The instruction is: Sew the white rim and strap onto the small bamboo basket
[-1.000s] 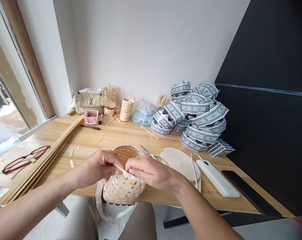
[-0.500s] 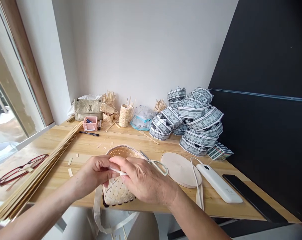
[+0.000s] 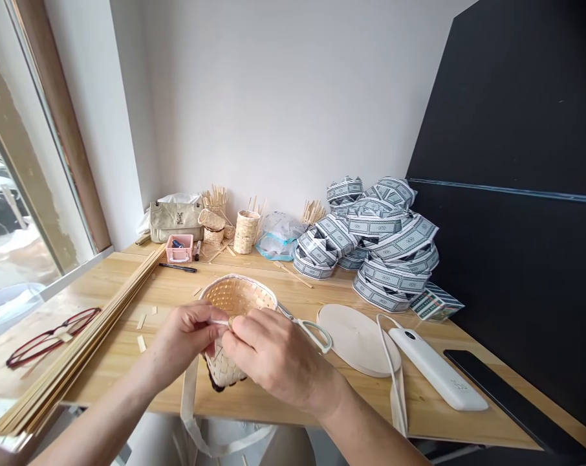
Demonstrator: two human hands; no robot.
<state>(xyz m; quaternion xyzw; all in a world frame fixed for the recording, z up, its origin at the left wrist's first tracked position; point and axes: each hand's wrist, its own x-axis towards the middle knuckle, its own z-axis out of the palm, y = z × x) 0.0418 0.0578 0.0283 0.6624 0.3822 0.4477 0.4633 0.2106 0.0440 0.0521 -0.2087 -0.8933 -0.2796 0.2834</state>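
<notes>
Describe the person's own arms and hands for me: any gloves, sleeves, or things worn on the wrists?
The left hand and right hand are both ungloved. The left forearm and right forearm are bare as far as the view reaches, with no sleeve, watch, bracelet or cable showing. Whether rings are worn is unclear.

Around a pink box (image 3: 173, 253)
A beige handbag (image 3: 164, 222) stands behind it, a black pen (image 3: 177, 267) just in front, red-framed glasses (image 3: 55, 334) to its near left, a white power bank (image 3: 438, 369) well rightward.
</notes>
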